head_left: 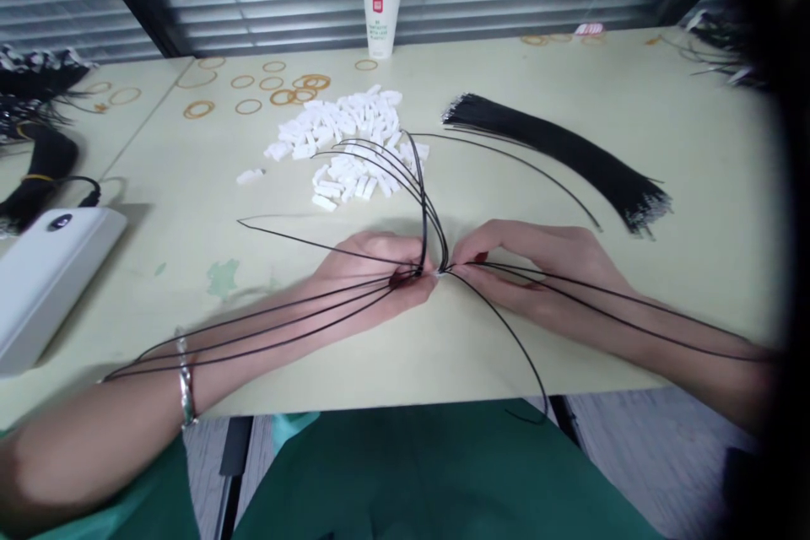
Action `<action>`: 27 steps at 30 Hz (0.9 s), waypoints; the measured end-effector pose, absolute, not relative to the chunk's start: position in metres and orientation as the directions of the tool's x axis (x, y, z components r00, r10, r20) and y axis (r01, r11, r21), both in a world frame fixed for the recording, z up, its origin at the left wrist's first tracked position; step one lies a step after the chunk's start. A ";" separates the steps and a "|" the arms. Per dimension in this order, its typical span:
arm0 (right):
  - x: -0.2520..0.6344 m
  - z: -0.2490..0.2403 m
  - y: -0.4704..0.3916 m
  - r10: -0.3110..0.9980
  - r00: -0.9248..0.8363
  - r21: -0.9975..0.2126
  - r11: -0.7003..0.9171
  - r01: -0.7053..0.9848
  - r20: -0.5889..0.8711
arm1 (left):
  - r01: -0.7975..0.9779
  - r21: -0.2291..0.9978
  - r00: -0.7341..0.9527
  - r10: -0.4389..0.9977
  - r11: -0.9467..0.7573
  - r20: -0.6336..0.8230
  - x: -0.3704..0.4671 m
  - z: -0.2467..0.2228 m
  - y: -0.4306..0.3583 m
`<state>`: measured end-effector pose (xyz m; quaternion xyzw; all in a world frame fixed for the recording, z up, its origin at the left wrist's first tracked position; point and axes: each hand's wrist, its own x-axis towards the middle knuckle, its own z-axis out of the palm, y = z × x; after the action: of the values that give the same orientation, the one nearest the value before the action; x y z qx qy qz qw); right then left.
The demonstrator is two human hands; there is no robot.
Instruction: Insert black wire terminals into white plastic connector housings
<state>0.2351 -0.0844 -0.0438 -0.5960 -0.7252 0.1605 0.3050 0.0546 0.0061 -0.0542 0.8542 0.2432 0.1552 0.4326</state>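
Between my fingertips, just above the near edge of the pale green tabletop (709, 160), is a small white plastic connector (439, 272) with thin, flexible black wires (423, 211) fanning out from it. My left hand (354, 283) pinches the gathered wires beside the connector; my right hand (557, 255) has thumb and forefinger closed on wires at its other side. Beyond lies a loose pile of white plastic connectors (351, 122), with a thick, straight bundle of black wires (550, 143) to its right. Tan rubber bands (315, 82) and a white paper cup (381, 25) sit farther back.
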 end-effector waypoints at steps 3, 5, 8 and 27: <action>0.234 -0.044 -0.085 0.952 -0.112 -0.556 0.259 0.790 0.283 | 0.297 0.819 0.816 0.576 -0.490 0.049 0.056 -0.055 0.006; 0.235 -0.045 -0.086 0.951 -0.117 -0.532 0.259 0.807 0.286 | 0.295 0.813 0.809 0.583 -0.503 0.067 0.057 -0.055 0.006; 0.236 -0.048 -0.088 0.943 -0.117 -0.507 0.268 0.819 0.310 | 0.268 0.800 0.822 0.560 -0.537 0.100 0.058 -0.056 0.006; 0.229 -0.060 -0.086 0.915 -0.087 -0.412 0.261 0.873 0.395 | 0.184 0.766 0.895 0.426 -0.616 0.128 0.052 -0.052 0.013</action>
<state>0.2292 -0.0858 -0.0600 -0.6070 -0.7363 0.0347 0.2969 0.0518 0.0133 -0.0518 0.8862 0.1720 0.1507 0.4029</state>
